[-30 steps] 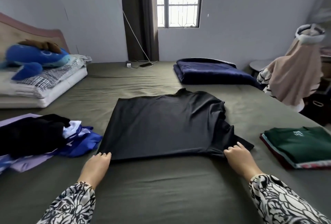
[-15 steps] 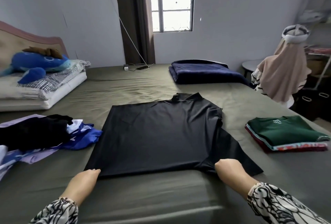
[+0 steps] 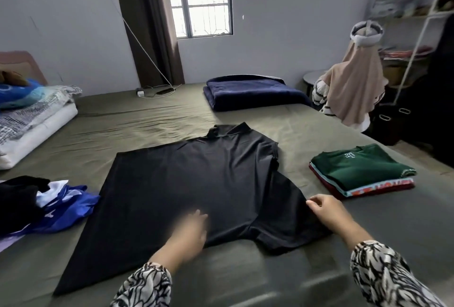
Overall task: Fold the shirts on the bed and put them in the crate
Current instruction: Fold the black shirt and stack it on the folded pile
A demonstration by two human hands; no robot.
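A black shirt [image 3: 191,184] lies spread flat on the olive-green bed [image 3: 147,122], collar pointing away from me. My left hand [image 3: 190,230], blurred by motion, lies flat on the shirt's lower middle with its fingers straight. My right hand [image 3: 328,212] pinches the edge of the shirt's right sleeve. A stack of folded shirts [image 3: 361,171], dark green on top, rests on the bed to the right. A heap of unfolded shirts [image 3: 36,206], black, white and blue, lies at the left. No crate is plainly in view.
A folded navy blanket [image 3: 253,91] lies at the far side of the bed. Pillows and a blue plush toy [image 3: 22,95] sit at the left. A beige garment on a stand [image 3: 356,80] and white shelves [image 3: 417,24] stand off the bed's right edge.
My left hand left the shirt's lower left corner and moved right onto its lower middle. My right hand shifted to the right sleeve's edge. The camera moved closer.
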